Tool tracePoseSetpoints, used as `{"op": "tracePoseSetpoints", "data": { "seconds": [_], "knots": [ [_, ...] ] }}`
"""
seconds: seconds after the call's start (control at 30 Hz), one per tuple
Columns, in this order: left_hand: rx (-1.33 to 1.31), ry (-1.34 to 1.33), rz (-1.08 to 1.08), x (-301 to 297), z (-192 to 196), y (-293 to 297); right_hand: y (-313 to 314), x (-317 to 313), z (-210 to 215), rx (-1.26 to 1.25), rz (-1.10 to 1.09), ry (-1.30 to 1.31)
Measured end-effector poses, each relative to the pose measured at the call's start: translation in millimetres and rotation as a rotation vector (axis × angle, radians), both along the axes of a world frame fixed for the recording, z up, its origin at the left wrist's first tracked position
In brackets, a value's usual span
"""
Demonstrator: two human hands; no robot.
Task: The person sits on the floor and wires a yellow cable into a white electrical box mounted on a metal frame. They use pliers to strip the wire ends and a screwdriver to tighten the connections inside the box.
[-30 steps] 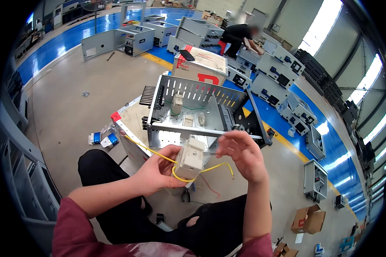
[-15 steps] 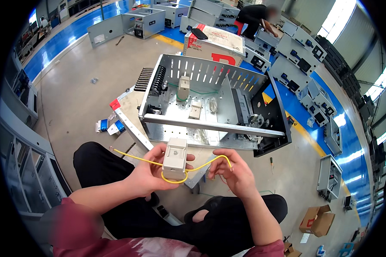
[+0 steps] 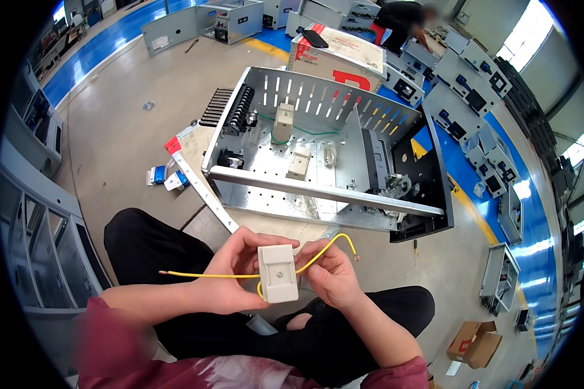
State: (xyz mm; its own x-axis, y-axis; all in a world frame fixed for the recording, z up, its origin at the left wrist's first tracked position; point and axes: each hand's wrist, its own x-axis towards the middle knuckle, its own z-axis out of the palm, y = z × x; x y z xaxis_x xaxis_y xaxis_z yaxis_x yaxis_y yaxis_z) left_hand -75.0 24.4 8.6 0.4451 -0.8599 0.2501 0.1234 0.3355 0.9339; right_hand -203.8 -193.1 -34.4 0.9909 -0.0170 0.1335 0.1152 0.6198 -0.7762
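My left hand (image 3: 232, 269) is closed around a beige block-shaped electrical part (image 3: 278, 275), its face with a central screw turned up. A yellow wire (image 3: 207, 275) loops about this part. One bare end sticks out left over my left hand; the other (image 3: 345, 238) arches up and to the right, its tip hanging down. At the block's right side, my right hand (image 3: 331, 272) pinches the wire with thumb and fingers. The fingertips behind the block are partly hidden. Beyond my hands lies an open metal cabinet (image 3: 324, 190), holding two similar beige blocks (image 3: 283, 122) and a green wire (image 3: 315, 132).
The cabinet rests on a stand with a red-cornered rail (image 3: 201, 188). Behind it is a large carton (image 3: 337, 55) with a phone (image 3: 315, 39) on top. Small blue-and-white boxes (image 3: 175, 180) and a screwdriver (image 3: 415, 251) lie on the floor. A person (image 3: 402, 26) works far back.
The block has come lower, nearer to me and slightly right. My right hand has moved left and down from the wire's outer end to the block's side. The view has shifted slightly.
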Motion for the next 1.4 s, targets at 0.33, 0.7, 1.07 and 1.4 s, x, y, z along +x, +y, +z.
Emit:
{"op": "tracePoseSetpoints", "data": {
  "seconds": [0.33,0.7,1.07,1.4],
  "knots": [
    [-0.001,-0.118,0.046,-7.2,-10.9,1.3,-11.8,6.9,-6.2,0.046,0.125,-0.014],
    [0.042,-0.040,0.062,-5.9,-18.4,-4.0,-17.0,6.7,-7.8,0.004,0.086,-0.044],
    [0.244,0.022,0.047,0.5,-16.2,-9.0,-10.7,9.0,-23.6,0.068,-0.103,0.011],
    [0.235,0.180,0.078,2.4,-29.1,-8.8,-16.8,18.5,-32.4,0.173,-0.051,0.054]
  ]
}}
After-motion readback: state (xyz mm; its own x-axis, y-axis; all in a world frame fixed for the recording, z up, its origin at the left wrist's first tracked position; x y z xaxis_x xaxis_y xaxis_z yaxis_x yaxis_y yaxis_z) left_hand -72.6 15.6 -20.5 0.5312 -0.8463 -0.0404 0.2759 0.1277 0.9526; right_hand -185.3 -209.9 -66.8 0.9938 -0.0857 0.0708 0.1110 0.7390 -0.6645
